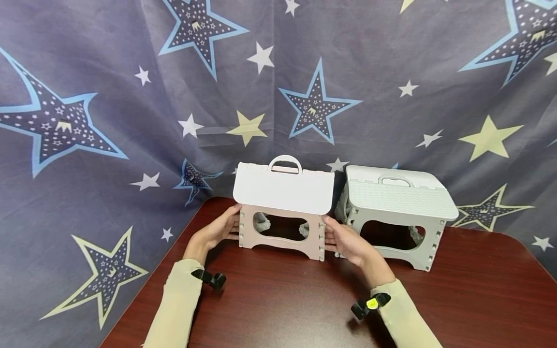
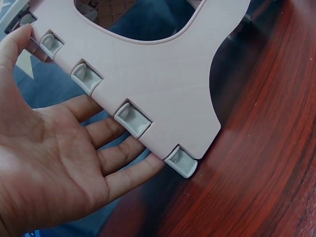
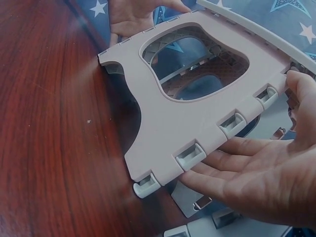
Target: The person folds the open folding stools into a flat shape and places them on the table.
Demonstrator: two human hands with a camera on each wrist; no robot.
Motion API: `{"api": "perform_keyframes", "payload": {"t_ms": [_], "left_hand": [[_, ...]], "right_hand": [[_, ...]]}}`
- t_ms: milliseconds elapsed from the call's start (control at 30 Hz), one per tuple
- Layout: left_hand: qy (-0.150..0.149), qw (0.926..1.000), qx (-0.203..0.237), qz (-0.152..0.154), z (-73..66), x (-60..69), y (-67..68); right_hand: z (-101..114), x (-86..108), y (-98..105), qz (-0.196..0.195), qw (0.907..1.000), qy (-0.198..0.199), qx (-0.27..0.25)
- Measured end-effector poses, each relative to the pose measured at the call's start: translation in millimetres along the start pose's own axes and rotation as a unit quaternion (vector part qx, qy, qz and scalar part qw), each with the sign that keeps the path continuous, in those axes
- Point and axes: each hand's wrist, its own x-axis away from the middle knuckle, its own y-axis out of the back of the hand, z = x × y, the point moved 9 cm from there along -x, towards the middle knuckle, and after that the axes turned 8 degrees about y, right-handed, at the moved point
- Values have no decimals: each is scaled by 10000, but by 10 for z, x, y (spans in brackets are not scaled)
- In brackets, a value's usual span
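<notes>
A pink folding step stool with a white top and a raised carrying handle stands unfolded on the table. On its left side, my left hand touches the edge, palm visible and fingers fairly straight. Its fingertips pass out of sight behind the pink panel, with the thumb up near the top. Against the opposite side lies my right hand. Its thumb touches near the top corner, and its extended fingers reach behind the hinged edge.
A second, grey-white folding stool stands unfolded just to the right, close to my right hand. Both stools rest on a dark red wooden table. Behind it hangs a star-patterned grey-blue cloth. Black wrist cameras sit on both sleeves.
</notes>
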Motion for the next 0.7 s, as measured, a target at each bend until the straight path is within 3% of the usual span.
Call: {"api": "perform_keyframes", "payload": {"t_ms": [700], "left_hand": [[-91,9997,-47,235,-31,50,9]], "right_hand": [[18,4,-39,90,9999,90,-52]]}}
